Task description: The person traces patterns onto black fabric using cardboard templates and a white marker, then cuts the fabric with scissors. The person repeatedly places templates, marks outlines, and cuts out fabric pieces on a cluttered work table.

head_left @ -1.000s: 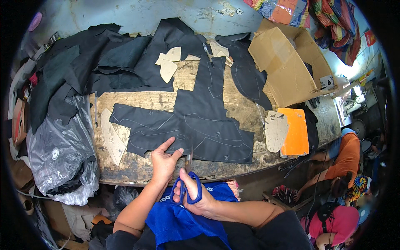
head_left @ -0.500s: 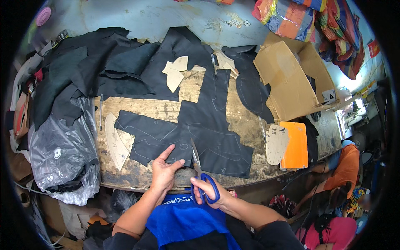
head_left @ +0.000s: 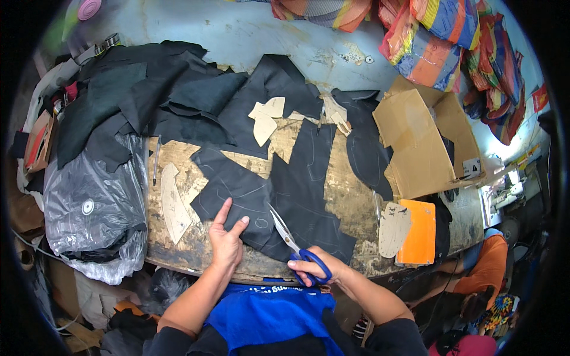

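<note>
- The dark fabric piece (head_left: 285, 202) lies flat near the front edge of the worn wooden table (head_left: 350, 202), chalk outlines faintly visible on it; I read the flat spread as keeping those lines readable for cutting.
- The blue-handled scissors (head_left: 297, 246) enter the cloth from its near edge, blades pointing away from me and slightly left, tips over the fabric.
- My right hand (head_left: 317, 270) is closed through the scissor loops, fingers wrapped tight on the handles; I cannot tell how far the blades stand apart.
- My left hand (head_left: 227, 240) rests flat and spread on the fabric just left of the blades, gripping nothing; pressing down there likely stops the cloth shifting.
- A tan curved pattern template (head_left: 173, 204) lies on bare wood left of that hand.
- An orange board (head_left: 418, 231) and a pale cutout sit near the table's right end.
- An open cardboard box (head_left: 424, 145) stands beyond, and more dark cloth (head_left: 136, 101) is piled at far left.
</note>
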Available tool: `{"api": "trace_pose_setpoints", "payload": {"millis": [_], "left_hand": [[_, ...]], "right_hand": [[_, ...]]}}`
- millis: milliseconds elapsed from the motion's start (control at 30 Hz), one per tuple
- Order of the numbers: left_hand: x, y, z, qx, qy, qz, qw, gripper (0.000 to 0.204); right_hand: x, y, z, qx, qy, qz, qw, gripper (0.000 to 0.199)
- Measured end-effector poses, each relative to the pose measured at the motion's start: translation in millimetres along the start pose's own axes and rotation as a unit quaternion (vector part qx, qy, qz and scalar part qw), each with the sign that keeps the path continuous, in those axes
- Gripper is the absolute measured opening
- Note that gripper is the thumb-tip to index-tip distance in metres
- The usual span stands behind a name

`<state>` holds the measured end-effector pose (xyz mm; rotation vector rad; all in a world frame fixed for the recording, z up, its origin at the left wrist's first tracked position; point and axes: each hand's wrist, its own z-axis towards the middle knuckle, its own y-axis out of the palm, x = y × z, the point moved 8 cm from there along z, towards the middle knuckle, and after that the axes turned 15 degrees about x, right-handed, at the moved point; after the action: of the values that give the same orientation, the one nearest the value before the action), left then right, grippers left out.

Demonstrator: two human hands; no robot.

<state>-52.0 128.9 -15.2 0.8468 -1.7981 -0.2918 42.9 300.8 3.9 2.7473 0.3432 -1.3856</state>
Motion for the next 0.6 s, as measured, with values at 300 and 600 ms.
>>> {"api": "trace_pose_setpoints", "payload": {"millis": [300, 600], "left_hand": [[62.3, 48.4, 4.3, -0.202, 0.167, 0.153, 0.953, 0.074], [97.1, 70.4, -6.8, -0.277, 0.250, 0.247, 0.894, 0.087]], "right_hand": [[-46.2, -4.9, 7.4, -0.131, -0.230, 0.045, 0.963, 0.043], [-37.8, -14.5, 6.5, 0.101, -0.191, -0.216, 0.952, 0.027]]}}
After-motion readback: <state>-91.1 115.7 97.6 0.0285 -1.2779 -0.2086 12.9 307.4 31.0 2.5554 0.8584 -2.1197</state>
